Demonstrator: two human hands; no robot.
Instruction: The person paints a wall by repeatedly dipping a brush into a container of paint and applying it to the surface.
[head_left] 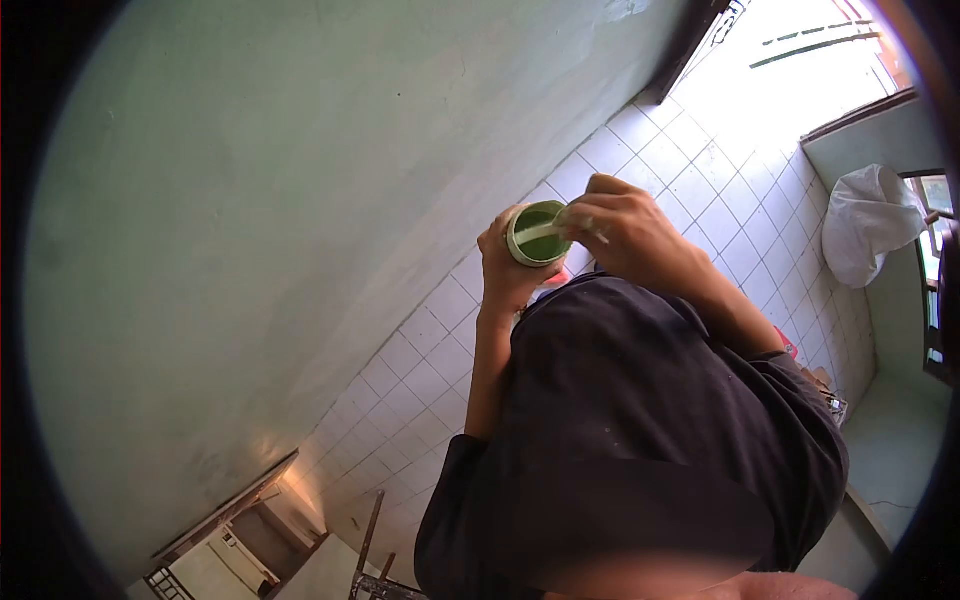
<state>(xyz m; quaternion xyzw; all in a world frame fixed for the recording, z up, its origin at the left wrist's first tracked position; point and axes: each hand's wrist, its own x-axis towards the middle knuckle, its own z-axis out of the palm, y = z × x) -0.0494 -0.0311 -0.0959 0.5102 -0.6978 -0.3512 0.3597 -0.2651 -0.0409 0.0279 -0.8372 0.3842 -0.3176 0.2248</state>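
Note:
My left hand (503, 268) is wrapped around a small round container (512, 240) with a pale rim, tilted so its open mouth faces the camera. Green liquid or coating (540, 216) shows inside; which of the two, I cannot tell. My right hand (625, 232) is closed on a pale flat stick (538, 233), whose far end reaches into the container. Fingers hide the stick's upper part, and pale smears show on them. Below the container, a small reddish item (553, 281) is partly hidden by the dark shirt.
A pale green wall (250, 200) rises on the left beside the white tiled floor (705, 190). At right hangs or stands a white sack (868, 225) by a window. A wooden frame or stool (370, 540) is at the lower left, near a doorway. Bright light enters upper right.

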